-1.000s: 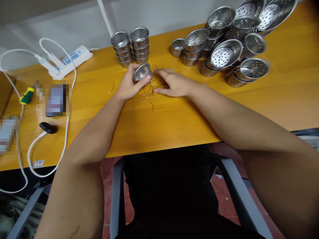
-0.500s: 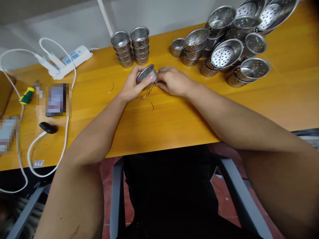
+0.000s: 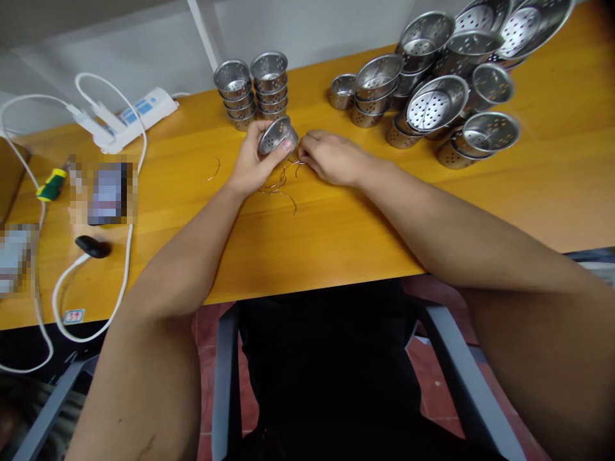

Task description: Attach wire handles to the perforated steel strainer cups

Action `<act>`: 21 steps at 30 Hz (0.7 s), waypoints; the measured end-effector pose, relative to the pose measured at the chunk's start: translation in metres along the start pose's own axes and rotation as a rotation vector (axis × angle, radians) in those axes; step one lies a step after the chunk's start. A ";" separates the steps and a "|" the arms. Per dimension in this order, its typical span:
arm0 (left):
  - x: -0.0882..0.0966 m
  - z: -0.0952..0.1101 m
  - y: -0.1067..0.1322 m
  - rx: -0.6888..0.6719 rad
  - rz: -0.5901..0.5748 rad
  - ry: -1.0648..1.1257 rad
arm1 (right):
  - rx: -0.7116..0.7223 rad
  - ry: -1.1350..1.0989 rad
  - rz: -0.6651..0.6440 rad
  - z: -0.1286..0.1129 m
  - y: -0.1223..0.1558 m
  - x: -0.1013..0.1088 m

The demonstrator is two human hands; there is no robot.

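A small perforated metal cup (image 3: 277, 136) is gripped by my left hand (image 3: 253, 160), its mouth tilted up and toward me, thumb on the rim. My right hand (image 3: 327, 155) is just right of the cup, apart from it, thumb and fingers pinched on a thin wire (image 3: 298, 169) that pokes out below the fingertips. Under both hands several curved wire pieces (image 3: 288, 194) lie on the wooden table (image 3: 307, 256). Another short wire (image 3: 218, 169) rests left of my left hand.
Two stacks of perforated cups (image 3: 233, 86) stand behind my left hand. Larger perforated cups (image 3: 435, 105) crowd the right rear. On the left are a power strip (image 3: 148, 112), white cables, a screwdriver (image 3: 52, 185), a blurred phone (image 3: 108, 192) and a black plug-like object (image 3: 93, 246).
The cup in my left hand has shifted slightly left and up, away from my right hand. A gap now shows between cup and right fingers, with the pinched wire more visible.
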State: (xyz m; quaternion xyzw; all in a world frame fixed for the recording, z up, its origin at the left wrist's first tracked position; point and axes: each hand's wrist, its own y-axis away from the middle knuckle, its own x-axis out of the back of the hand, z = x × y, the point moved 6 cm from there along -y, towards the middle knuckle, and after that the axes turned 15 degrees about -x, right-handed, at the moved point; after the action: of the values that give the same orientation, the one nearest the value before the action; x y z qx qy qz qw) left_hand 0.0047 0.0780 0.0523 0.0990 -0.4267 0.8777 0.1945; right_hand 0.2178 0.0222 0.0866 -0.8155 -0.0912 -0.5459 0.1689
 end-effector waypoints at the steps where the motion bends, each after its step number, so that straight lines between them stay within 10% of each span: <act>1: 0.000 -0.001 0.000 -0.005 0.011 -0.007 | 0.005 -0.013 -0.005 0.001 0.000 -0.001; 21: 0.003 -0.016 0.002 -0.142 0.045 -0.032 | -0.050 0.068 0.013 0.004 0.002 -0.001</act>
State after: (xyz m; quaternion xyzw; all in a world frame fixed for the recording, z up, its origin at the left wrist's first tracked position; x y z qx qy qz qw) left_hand 0.0014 0.0905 0.0422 0.0893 -0.4928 0.8478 0.1745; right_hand 0.2216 0.0222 0.0840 -0.8011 -0.0665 -0.5743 0.1549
